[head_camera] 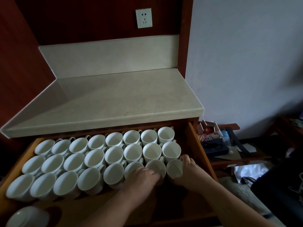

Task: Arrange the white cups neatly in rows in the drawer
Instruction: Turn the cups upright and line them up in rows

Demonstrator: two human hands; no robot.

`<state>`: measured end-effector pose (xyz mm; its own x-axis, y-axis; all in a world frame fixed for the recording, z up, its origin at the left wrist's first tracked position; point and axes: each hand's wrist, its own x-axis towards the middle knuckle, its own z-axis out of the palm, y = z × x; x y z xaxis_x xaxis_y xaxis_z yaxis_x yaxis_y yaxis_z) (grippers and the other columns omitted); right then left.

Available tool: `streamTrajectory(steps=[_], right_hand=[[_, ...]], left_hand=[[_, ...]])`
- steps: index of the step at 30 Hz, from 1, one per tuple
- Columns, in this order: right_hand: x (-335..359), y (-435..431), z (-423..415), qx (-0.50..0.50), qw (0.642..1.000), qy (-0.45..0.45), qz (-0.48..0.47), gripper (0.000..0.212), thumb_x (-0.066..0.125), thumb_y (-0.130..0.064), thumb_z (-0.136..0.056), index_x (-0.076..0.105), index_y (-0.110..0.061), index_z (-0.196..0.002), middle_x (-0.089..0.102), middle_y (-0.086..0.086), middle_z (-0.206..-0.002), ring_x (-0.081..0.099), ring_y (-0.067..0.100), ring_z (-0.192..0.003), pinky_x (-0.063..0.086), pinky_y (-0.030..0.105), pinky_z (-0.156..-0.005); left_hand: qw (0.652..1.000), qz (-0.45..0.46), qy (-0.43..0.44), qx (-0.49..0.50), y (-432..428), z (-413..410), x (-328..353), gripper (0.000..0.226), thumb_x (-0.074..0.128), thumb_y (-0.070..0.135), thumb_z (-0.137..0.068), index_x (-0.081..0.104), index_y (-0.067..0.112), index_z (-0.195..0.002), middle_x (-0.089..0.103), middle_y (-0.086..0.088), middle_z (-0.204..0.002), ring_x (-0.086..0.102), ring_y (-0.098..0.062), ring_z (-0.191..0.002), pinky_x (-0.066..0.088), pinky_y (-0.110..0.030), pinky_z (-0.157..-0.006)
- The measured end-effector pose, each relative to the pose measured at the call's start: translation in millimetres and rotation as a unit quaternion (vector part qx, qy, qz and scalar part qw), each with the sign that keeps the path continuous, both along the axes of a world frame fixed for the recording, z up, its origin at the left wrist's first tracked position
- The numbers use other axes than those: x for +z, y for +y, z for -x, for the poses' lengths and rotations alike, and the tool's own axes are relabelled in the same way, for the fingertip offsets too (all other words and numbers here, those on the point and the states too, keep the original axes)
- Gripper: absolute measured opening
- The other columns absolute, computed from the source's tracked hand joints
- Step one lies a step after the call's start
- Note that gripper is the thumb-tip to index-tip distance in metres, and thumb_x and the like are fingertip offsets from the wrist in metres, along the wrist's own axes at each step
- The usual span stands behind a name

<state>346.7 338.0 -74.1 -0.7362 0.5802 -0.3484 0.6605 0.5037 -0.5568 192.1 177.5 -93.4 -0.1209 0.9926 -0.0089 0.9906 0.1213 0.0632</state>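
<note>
An open wooden drawer (195, 145) holds several white cups standing upright in three rows (114, 154). My left hand (141, 177) curls round a cup (155, 167) near the right end of the front row. My right hand (191, 171) grips the last cup (174, 168) at that row's right end, with its fingers over the far rim. One more white cup (26, 217) stands alone at the drawer's front left corner, apart from the rows.
A pale stone countertop (114, 99) overhangs the back of the drawer. A wall socket (144, 18) sits above it. To the right, a low wooden rack (229, 145) carries boxes, packets and a dark case. Dark bags lie on the floor at the far right.
</note>
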Motion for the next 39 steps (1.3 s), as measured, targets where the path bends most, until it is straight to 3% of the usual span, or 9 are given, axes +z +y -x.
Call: streamTrajectory(steps=[3,9,12,16,22,25,30,34,39], right_hand=[[-3.9,1.7,1.1,-0.016,1.000,0.006,0.006,0.087,0.083,-0.038,-0.080,0.027,-0.018,-0.144,0.043,0.006,-0.138,0.044,0.011,-0.103,0.046,0.024,-0.087],[-5.4,0.8,-0.1,-0.025,1.000,0.002,-0.003,0.085,0.083,-0.043,-0.079,0.030,-0.021,-0.142,0.046,0.005,-0.137,0.054,0.016,-0.106,0.047,0.025,-0.084],[0.4,-1.5,-1.7,-0.022,0.999,-0.016,-0.036,0.083,0.080,-0.050,-0.080,0.033,-0.023,-0.142,0.048,0.004,-0.137,0.058,0.020,-0.112,0.052,0.028,-0.088],[18.8,-8.2,1.0,-0.018,0.991,-0.034,-0.131,0.062,0.069,-0.050,-0.089,0.040,-0.023,-0.137,0.051,0.003,-0.132,0.064,0.018,-0.104,0.058,0.027,-0.080],[51.2,-47.8,44.8,0.009,0.984,0.020,-0.178,0.049,0.063,-0.045,-0.094,0.048,-0.025,-0.136,0.051,-0.001,-0.138,0.062,0.017,-0.106,0.053,0.027,-0.077],[63.5,-85.9,83.6,0.042,0.983,0.039,-0.172,0.044,0.063,-0.043,-0.091,0.054,-0.025,-0.130,0.059,-0.002,-0.130,0.061,0.019,-0.110,0.054,0.035,-0.082],[68.5,-164.9,158.9,0.109,0.986,0.058,-0.108,0.031,0.066,-0.043,-0.089,0.065,-0.029,-0.116,0.070,-0.007,-0.107,0.066,0.014,-0.095,0.054,0.030,-0.078],[55.1,-227.3,212.9,0.189,0.977,0.069,-0.071,0.027,0.067,-0.043,-0.089,0.069,-0.031,-0.112,0.071,-0.011,-0.107,0.059,0.005,-0.089,0.043,0.014,-0.066],[35.3,-276.7,244.0,0.280,0.959,0.026,-0.024,0.027,0.063,-0.049,-0.091,0.071,-0.028,-0.107,0.071,-0.007,-0.105,0.062,0.011,-0.096,0.050,0.027,-0.083]], left_hand=[[1.000,-0.009,0.007,-0.003,1.3,0.8,-3.1,0.018,0.057,0.016,-0.086,0.067,0.026,-0.096,0.068,0.003,-0.083,0.066,-0.022,-0.084,0.050,-0.034,-0.075],[0.999,-0.018,-0.031,0.010,1.5,-2.3,3.2,0.015,0.051,0.018,-0.094,0.063,0.023,-0.101,0.068,-0.001,-0.098,0.061,-0.023,-0.097,0.040,-0.032,-0.082],[0.995,-0.037,-0.090,0.023,-0.3,2.1,8.6,0.012,0.055,0.029,-0.095,0.062,0.023,-0.102,0.067,0.002,-0.104,0.060,-0.020,-0.101,0.037,-0.028,-0.079],[0.973,-0.082,-0.195,0.095,-6.3,18.0,19.3,0.029,0.062,0.038,-0.093,0.066,0.031,-0.121,0.069,0.013,-0.117,0.063,-0.008,-0.106,0.051,-0.031,-0.090],[0.928,-0.127,-0.312,0.162,-44.3,64.2,49.2,0.023,0.069,0.035,-0.093,0.072,0.038,-0.115,0.073,0.023,-0.108,0.066,0.006,-0.101,0.055,-0.025,-0.089],[0.922,-0.123,-0.318,0.181,-81.9,97.1,63.9,0.021,0.069,0.035,-0.093,0.072,0.040,-0.114,0.072,0.024,-0.106,0.065,0.008,-0.098,0.055,-0.023,-0.088],[0.923,-0.109,-0.263,0.257,-178.3,160.0,74.4,0.011,0.072,0.036,-0.091,0.072,0.037,-0.102,0.073,0.021,-0.094,0.065,0.005,-0.088,0.057,-0.029,-0.082],[0.923,-0.043,-0.200,0.326,-256.6,194.4,71.6,0.008,0.071,0.038,-0.090,0.068,0.034,-0.097,0.071,0.016,-0.087,0.065,-0.002,-0.081,0.058,-0.033,-0.077],[0.912,0.051,-0.139,0.383,-310.6,201.9,62.2,0.016,0.066,0.042,-0.088,0.065,0.038,-0.104,0.068,0.010,-0.096,0.062,-0.009,-0.085,0.055,-0.031,-0.075]])
